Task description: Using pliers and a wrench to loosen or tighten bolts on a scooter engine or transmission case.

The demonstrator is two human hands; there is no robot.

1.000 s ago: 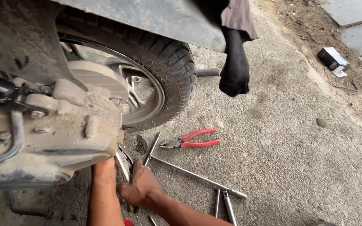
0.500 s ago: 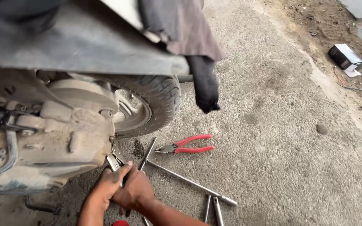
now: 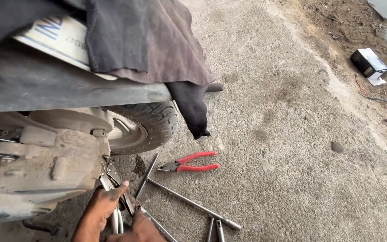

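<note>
left hand (image 3: 106, 207): curled round spanners (image 3: 111, 179), under its fingers at engine case (image 3: 45, 172) | right hand (image 3: 142, 226): closed on spanner handle (image 3: 157, 224) | pliers (image 3: 189, 165): apart, on floor

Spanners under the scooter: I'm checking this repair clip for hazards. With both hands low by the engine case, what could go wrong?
1. The left hand grips the spanners against the grimy engine case; a slip could bang the knuckles.
2. The T-wrench and red pliers lie loose on the concrete, easy to step on.
3. The dark cloth hangs near the tyre and might snag.
</note>
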